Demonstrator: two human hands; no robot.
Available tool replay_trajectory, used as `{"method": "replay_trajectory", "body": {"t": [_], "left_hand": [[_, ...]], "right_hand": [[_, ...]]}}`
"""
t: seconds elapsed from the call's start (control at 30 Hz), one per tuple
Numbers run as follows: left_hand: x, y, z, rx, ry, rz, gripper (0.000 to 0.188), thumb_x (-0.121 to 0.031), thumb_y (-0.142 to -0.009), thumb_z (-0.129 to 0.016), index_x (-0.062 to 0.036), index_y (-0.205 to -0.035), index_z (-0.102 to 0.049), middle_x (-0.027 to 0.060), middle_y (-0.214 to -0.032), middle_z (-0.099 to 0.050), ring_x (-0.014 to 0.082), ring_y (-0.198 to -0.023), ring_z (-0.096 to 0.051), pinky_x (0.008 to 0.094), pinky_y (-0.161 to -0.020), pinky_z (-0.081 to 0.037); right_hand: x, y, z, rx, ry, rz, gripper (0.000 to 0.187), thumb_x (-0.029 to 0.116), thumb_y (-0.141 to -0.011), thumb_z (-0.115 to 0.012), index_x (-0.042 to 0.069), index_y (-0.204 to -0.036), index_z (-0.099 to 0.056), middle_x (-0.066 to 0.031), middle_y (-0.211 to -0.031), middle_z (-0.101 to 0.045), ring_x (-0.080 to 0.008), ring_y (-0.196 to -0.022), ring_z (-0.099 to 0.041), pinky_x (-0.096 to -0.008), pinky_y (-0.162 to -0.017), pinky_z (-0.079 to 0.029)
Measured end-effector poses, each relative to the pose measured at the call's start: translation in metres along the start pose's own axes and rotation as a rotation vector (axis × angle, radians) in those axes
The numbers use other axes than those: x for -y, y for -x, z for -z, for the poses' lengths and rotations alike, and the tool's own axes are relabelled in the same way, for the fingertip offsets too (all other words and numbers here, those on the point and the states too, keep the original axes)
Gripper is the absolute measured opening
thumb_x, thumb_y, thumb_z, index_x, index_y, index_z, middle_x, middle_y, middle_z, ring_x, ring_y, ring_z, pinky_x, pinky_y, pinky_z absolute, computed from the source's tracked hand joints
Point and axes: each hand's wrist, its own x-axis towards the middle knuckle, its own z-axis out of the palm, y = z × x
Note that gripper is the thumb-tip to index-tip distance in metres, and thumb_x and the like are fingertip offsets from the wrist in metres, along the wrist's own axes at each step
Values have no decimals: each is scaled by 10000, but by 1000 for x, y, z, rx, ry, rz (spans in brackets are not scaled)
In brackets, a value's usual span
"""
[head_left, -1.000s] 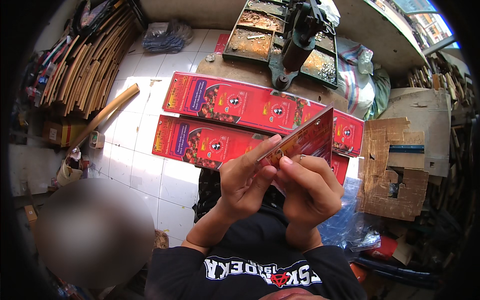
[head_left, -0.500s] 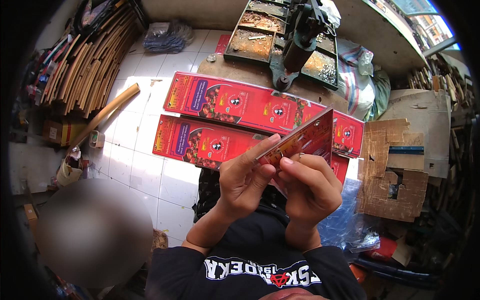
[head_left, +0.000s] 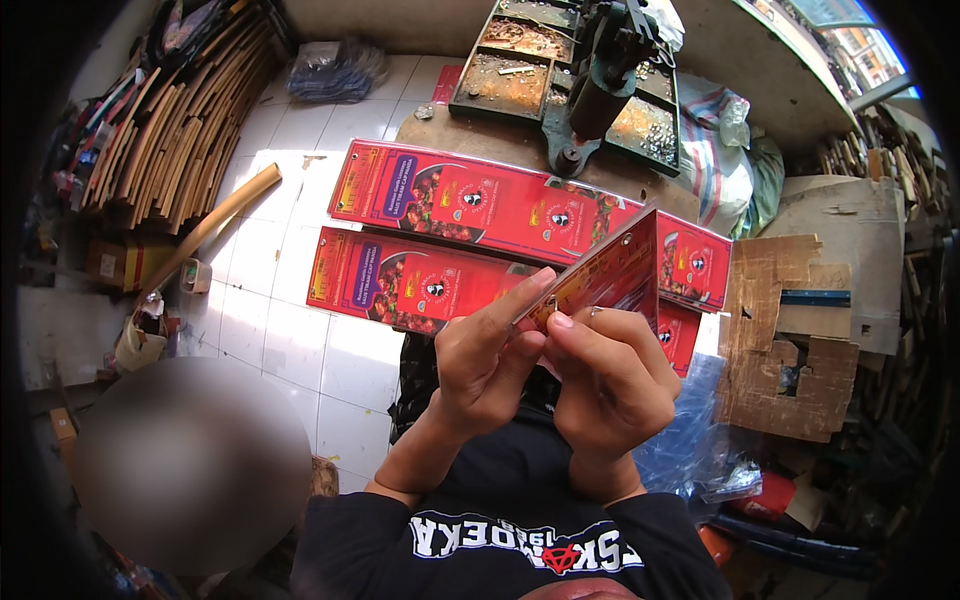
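A stiff red printed panel is tilted up in front of my chest, seen nearly edge-on. My left hand grips its near left corner, with fingers behind and thumb on this side. Close beside it, my right hand has thumb and forefinger pinched on a small shiny metal piece against the panel's printed face, near a corner. The piece is too small to tell its exact kind. A metal-rimmed hole shows farther up the panel. Beyond my hands lie two stacks of similar long red panels, one behind the other.
A dark hand press stands at the far side, beside a compartment tray of small metal bits. Cut cardboard lies at right. Stacked brown sheets and a long tube are at left. A blurred disc covers the lower left.
The held panel and both hands have shifted slightly left, and the panel is turned a little more edge-on. My right fingertips have moved slightly left with the metal piece.
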Motion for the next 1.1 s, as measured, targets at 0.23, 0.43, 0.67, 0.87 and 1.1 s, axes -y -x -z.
{"method": "replay_trajectory", "body": {"t": [0.23, 0.43, 0.67, 0.87, 1.1], "left_hand": [[-3, -1, 1, 7, -69, -34, 402, 28, -905, -585, 68, -1304, -543, 234, -1060, -693, 233, -794, -722, 296, -681, -558], [-1, -1, 4, 11, -14, 55, 400, -6, -947, -558, 71, -1336, -511, 208, -1020, -704, 170, -810, -696, 270, -691, -543], [17, 6, 2, -101, 192, 186, 420, -130, -995, -551, 69, -1359, -485, 150, -1032, -702, 112, -890, -639, 235, -773, -498], [25, 8, 3, -213, 157, 146, 376, -136, -1003, -533, 77, -1312, -516, 138, -1016, -703, 133, -917, -650, 253, -812, -500], [38, 10, 5, -285, 10, -30, 310, -122, -998, -509, 100, -1212, -542, 172, -996, -704, 160, -902, -670, 280, -797, -520]], "right_hand": [[3, 0, -1, 28, 1, -14, 338, -139, -709, -718, 30, -1001, -727, -112, -845, -643, -205, -716, -667, -300, -607, -539], [-3, -5, -5, 37, 36, 14, 346, -132, -702, -690, 36, -1001, -734, -104, -844, -640, -204, -704, -669, -289, -590, -538], [-21, -1, -5, -22, 12, 255, 343, -93, -655, -700, 44, -965, -743, -85, -803, -628, -187, -664, -647, -277, -549, -527], [-56, -2, 26, -144, -92, -23, 206, -69, -747, -722, 17, -935, -724, -68, -833, -646, -267, -947, -650, -389, -898, -484], [-78, 5, 44, 130, -497, -377, 201, -96, -784, -696, -12, -964, -728, -62, -841, -620, -176, -893, -627, -294, -828, -478]]}}
